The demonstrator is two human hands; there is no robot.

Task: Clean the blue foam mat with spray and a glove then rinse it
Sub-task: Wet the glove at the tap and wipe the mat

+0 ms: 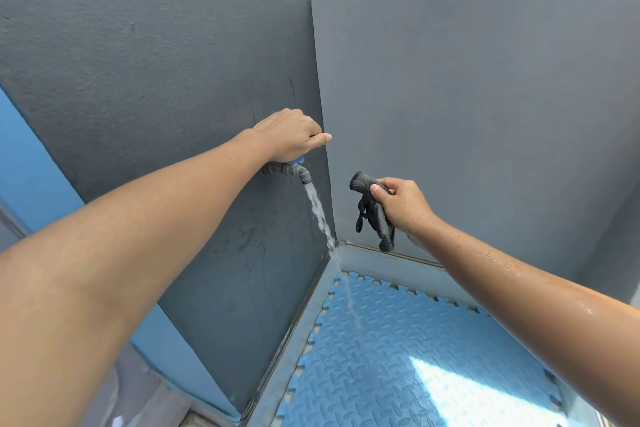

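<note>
The blue foam mat (408, 350) with jigsaw edges lies on the floor in the corner of two grey walls. On the left wall a grey tap (298, 173) with a blue handle runs; its water stream (320, 215) falls toward the corner and onto the mat's far edge. My left hand (289, 135) grips the tap's handle from above, hiding most of it. To the right of the stream, my wet right hand (403, 203) holds a dark grey glove (375, 211) that dangles limp above the floor. No spray bottle is in view.
A grey wall (138, 62) on the left and a lower grey wall (485, 97) on the right meet at the corner. A grey floor strip (381, 260) borders the mat. A blue surface (31, 166) shows at far left.
</note>
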